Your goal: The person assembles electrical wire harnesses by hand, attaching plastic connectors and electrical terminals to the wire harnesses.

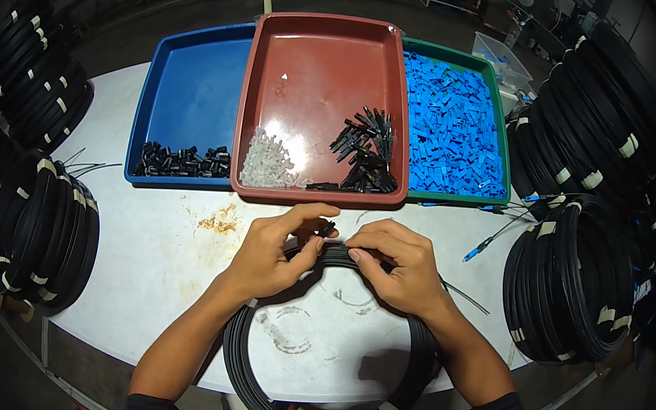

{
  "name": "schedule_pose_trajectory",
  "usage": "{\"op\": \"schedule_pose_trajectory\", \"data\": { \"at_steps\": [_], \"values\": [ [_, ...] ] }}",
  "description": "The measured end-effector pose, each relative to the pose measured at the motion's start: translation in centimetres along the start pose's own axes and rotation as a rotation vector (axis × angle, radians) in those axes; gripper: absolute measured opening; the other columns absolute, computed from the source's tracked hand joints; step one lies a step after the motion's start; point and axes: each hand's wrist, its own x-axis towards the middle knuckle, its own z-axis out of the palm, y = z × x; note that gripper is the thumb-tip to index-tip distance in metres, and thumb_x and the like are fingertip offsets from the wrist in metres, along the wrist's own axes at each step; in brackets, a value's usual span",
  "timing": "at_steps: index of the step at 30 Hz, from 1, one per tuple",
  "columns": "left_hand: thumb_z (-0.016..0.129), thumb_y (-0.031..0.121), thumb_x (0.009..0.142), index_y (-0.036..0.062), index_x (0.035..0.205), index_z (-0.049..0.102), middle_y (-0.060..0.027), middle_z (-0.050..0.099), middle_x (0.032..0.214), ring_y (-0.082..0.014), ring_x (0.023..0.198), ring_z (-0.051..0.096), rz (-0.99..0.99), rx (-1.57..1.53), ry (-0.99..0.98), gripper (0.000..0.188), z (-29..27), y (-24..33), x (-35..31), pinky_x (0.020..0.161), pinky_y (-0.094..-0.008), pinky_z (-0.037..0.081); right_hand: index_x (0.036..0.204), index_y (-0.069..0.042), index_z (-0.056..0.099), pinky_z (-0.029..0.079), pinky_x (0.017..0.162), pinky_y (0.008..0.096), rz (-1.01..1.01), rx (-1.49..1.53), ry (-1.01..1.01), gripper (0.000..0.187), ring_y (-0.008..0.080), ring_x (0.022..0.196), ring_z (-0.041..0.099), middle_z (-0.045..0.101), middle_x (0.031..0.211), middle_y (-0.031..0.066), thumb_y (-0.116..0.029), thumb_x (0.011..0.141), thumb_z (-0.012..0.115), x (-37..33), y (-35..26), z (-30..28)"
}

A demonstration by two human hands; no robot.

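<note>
A coil of black cable (234, 352), banded with pale tape, lies at the near edge of the white table and hangs partly over it. Over the coil's far side my left hand (270, 251) is closed, with a small black cylindrical part (328, 229) between thumb and fingers. Just to its right, my right hand (400, 260) pinches thumb and fingertips at the black cable; the exact strand is too small to make out. Loose cable ends (467, 298) stick out to the right of my right wrist.
Beyond my hands stand a blue tray (192, 91) with black parts, a red tray (324, 60) with clear and black pieces, and a green tray (507, 185) full of blue connectors. Cable coils (44, 230) stack at left, more coils (571, 284) at right. Blue-tipped cables (474, 251) lie near the green tray.
</note>
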Motion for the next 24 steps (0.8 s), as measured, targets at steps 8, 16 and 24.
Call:
{"op": "schedule_pose_trajectory", "data": {
  "at_steps": [8, 16, 24],
  "values": [
    [0.068, 0.002, 0.091, 0.0011, 0.123, 0.068, -0.0133, 0.077, 0.093, -0.0152, 0.075, 0.073, 0.070, 0.057, 0.047, 0.031, 0.29, -0.29, -0.17, 0.068, -0.0282, 0.057, 0.102, -0.001, 0.076, 0.057, 0.068, 0.0321, -0.030, -0.030, 0.004, 0.014, 0.0225, 0.078, 0.070, 0.071, 0.094, 0.0119, 0.000, 0.089, 0.071, 0.01, -0.17, 0.03],
    [0.071, 0.004, 0.089, 0.0019, 0.112, 0.066, -0.0106, 0.076, 0.089, -0.0159, 0.082, 0.076, -0.002, -0.002, 0.113, 0.024, 0.70, -0.09, -0.39, 0.073, -0.0276, 0.059, 0.101, 0.000, 0.075, 0.057, 0.069, 0.0328, 0.026, -0.024, -0.012, 0.013, 0.0235, 0.079, 0.071, 0.072, 0.092, 0.0127, 0.001, 0.088, 0.072, 0.13, -0.59, -0.29],
    [0.075, 0.004, 0.083, 0.0010, 0.106, 0.067, -0.0092, 0.073, 0.083, -0.0128, 0.069, 0.068, 0.040, 0.141, 0.094, 0.024, 0.04, -0.10, -0.27, 0.061, -0.0258, 0.052, 0.100, 0.000, 0.075, 0.054, 0.062, 0.0298, 0.034, -0.027, 0.016, 0.013, 0.0187, 0.072, 0.068, 0.071, 0.090, 0.0108, 0.002, 0.087, 0.073, 0.08, -0.62, -0.23]
  ]
}}
